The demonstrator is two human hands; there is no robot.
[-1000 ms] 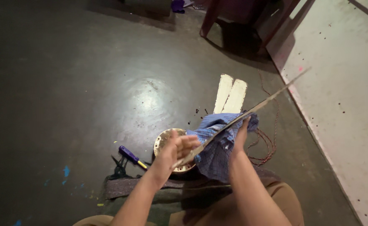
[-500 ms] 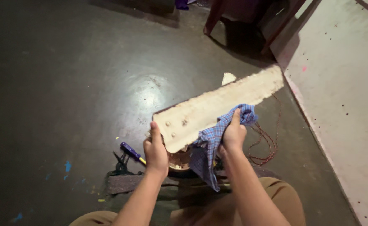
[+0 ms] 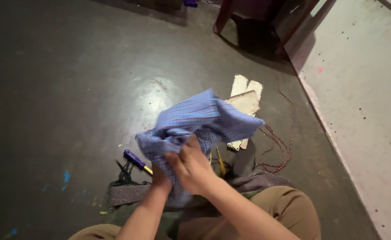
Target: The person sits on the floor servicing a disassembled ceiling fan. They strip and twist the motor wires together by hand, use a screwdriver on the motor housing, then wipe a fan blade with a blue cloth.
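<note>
Head view, looking down over bent knees in tan trousers [image 3: 289, 213] onto dark grey concrete floor [image 3: 62, 80].

Both hands bunched into crumpled blue checked cotton cloth [image 3: 200, 122], held in the air above the floor, in front of the knees. Right hand [image 3: 191, 166] on top, fingers curled and pressed together, gripping a fold of the cloth. Left hand [image 3: 160, 175] below and mostly covered by the right; only the wrist and heel showing, finger state cannot tell.

Cloth long axis roughly lower-left to upper-right: bundled end at the hands, loose end fanning up toward pale flat wooden slats [image 3: 244, 100]. Slats partly hidden behind the cloth; long axis near vertical in frame, far ends pointing away from the person.

Purple-handled screwdriver with yellow shank [image 3: 135, 160] on the floor just left of the hands, tip toward lower right. Reddish thin wire loop [image 3: 280, 142] right of the slats. Grey felt mat [image 3: 129, 193] under the knees.

No containers clearly visible.
</note>
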